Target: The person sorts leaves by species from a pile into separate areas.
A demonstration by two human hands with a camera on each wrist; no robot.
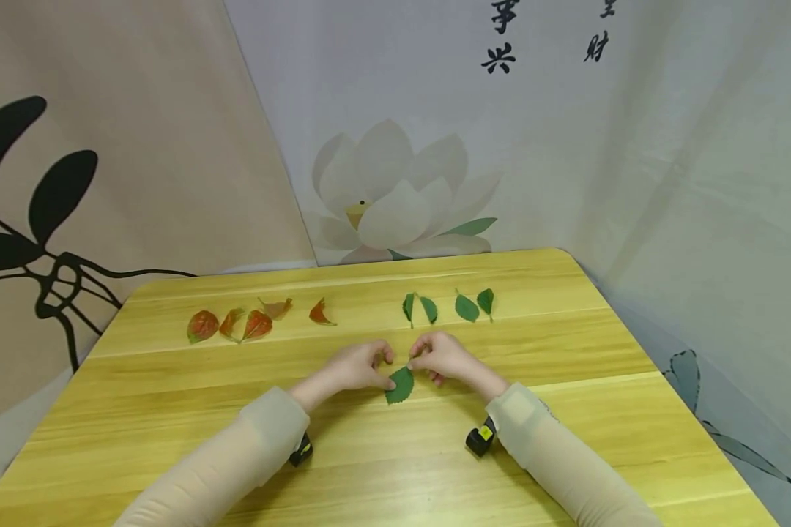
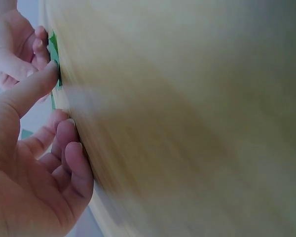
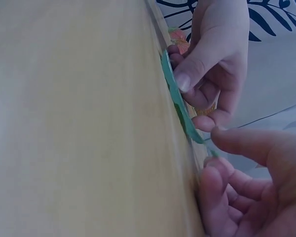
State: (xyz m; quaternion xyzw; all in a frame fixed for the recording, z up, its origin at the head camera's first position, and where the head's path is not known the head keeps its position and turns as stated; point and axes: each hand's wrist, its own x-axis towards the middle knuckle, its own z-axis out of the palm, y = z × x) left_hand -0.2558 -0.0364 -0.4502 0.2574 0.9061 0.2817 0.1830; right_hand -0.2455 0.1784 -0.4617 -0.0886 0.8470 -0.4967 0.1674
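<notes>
A green leaf (image 1: pixel 400 385) with a toothed edge lies on the table between the two hands. My left hand (image 1: pixel 362 366) is on its left side, with the thumb (image 2: pixel 45 81) resting on the leaf blade and the other fingers loosely bent. On the stem side is my right hand (image 1: pixel 447 357), fingers curled. In the right wrist view, the thin stem (image 3: pixel 213 149) runs between the right thumb and forefinger. How firmly these fingers grip it is hard to see. Both wrist views show the leaf (image 3: pixel 176 101) nearly edge-on.
Several orange-red leaves (image 1: pixel 202 326) lie at the back left of the wooden table (image 1: pixel 138 410), one reddish leaf (image 1: pixel 320 312) a little apart from them. Several green leaves (image 1: pixel 466 308) lie at the back right. Behind the table hangs a printed cloth (image 1: pixel 534 161).
</notes>
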